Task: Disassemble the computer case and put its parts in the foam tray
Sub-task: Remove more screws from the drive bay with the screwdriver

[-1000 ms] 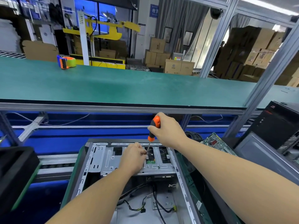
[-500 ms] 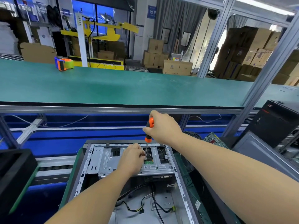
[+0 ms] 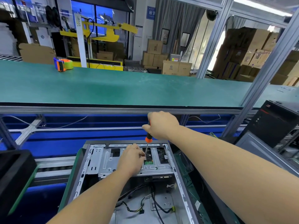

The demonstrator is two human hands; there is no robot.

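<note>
From the head camera, the computer case (image 3: 129, 183) lies open in the lower middle of the frame, on its side, its bare grey metal frame facing up. Across its far end sits a silver drive cage (image 3: 110, 160) stamped with slots and holes, with dark openings on its right part and a small green circuit board (image 3: 148, 162) showing through one of them. Nearer the camera the case floor is exposed, with black cables (image 3: 155, 202) and a yellow-tipped connector (image 3: 173, 208) lying loose on it.

The right hand (image 3: 161, 125) has its grip closed round the black and orange handle of a screwdriver (image 3: 148, 138), held nearly upright above the cage, the thin shaft running down to the cage top. The left hand (image 3: 131, 160) rests on the cage, its fingertips pinched at the lower end of the shaft; the tip itself is hidden behind those fingers.

A black foam tray (image 3: 14, 173) with a green edge stands at the left margin, well apart from the case. At the right stands another black computer tower (image 3: 275, 122) with red trim. Beyond the case runs a long green surface (image 3: 129, 88), and on its far left sits an orange and blue tape dispenser (image 3: 63, 64) with a green roll. Stacks of cardboard boxes (image 3: 252, 50) fill the background.
</note>
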